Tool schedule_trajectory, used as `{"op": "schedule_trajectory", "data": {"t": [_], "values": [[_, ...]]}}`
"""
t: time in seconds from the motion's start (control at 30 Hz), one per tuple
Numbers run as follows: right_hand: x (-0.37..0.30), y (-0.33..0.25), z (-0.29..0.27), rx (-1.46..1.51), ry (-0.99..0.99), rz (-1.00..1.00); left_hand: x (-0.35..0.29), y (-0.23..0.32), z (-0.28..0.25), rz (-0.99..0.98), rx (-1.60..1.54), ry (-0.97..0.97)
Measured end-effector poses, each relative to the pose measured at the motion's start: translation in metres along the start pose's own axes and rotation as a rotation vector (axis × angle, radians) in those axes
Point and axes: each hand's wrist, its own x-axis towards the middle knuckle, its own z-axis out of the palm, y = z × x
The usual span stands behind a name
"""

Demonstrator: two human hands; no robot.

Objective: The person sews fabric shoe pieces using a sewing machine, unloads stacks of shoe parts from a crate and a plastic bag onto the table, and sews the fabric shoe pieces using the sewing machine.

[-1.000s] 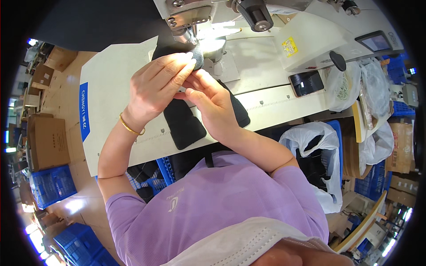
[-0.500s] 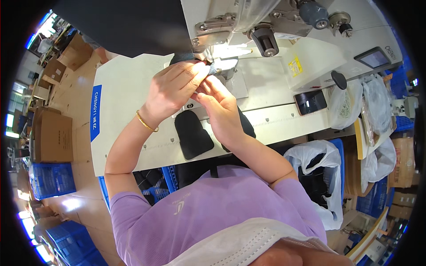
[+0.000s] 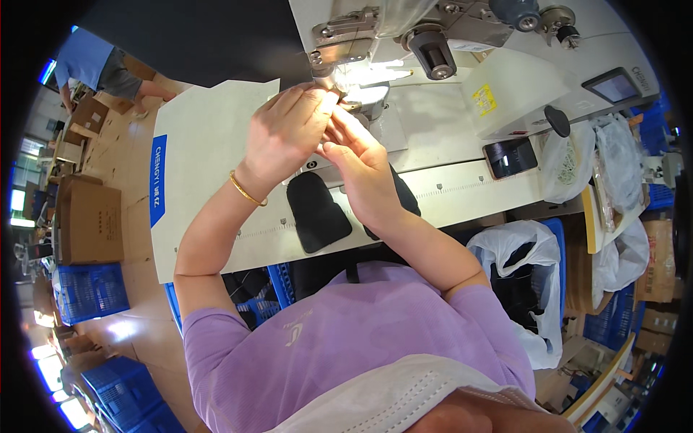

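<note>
Both hands meet under the lit needle area of a sewing machine [image 3: 333, 78]. My left hand [image 3: 287, 133] is closed, its fingers bent down close to the presser foot; what they pinch is hidden behind them. My right hand [image 3: 367, 166] is closed too, with thumb and fingertips drawn together against the left fingers, and its contents cannot be made out. Below the hands a black padded fabric piece [image 3: 316, 213] lies flat on the machine table [image 3: 206, 151]. Another black piece [image 3: 404, 191] shows partly from behind my right hand and wrist.
A phone [image 3: 510, 158] lies to the right on the table, beside clear plastic bags [image 3: 568, 169]. A white bag of black pieces [image 3: 516, 249] hangs in a blue crate at lower right. Cartons [image 3: 90, 220] and blue crates [image 3: 92, 292] stand on the left floor, where a person [image 3: 108, 68] walks.
Dark fabric that showed around my fingertips is now hidden. Both hands stay together at the needle area. A person has come into view at the upper left, and the view has shifted slightly.
</note>
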Motion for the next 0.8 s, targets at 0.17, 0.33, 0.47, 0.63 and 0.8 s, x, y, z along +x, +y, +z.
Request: {"op": "schedule_trajectory", "data": {"t": [0.17, 0.33, 0.47, 0.63, 0.8], "values": [[-0.002, -0.005, 0.001, -0.024, 0.004, -0.001, 0.002, 0.009, 0.000, -0.057, 0.035, -0.025], [-0.006, 0.001, -0.006, -0.138, 0.050, -0.016, 0.001, 0.003, 0.002, -0.149, -0.114, 0.008], [-0.008, -0.005, -0.004, -0.255, 0.092, -0.007, -0.004, -0.011, -0.009, -0.240, -0.267, 0.008], [-0.012, -0.017, -0.005, -0.392, 0.023, -0.003, 0.003, 0.014, -0.024, -0.154, -0.372, -0.047], [-0.018, -0.023, -0.011, -0.447, 0.027, 0.024, -0.003, 0.035, -0.018, -0.174, -0.267, -0.019]]}}
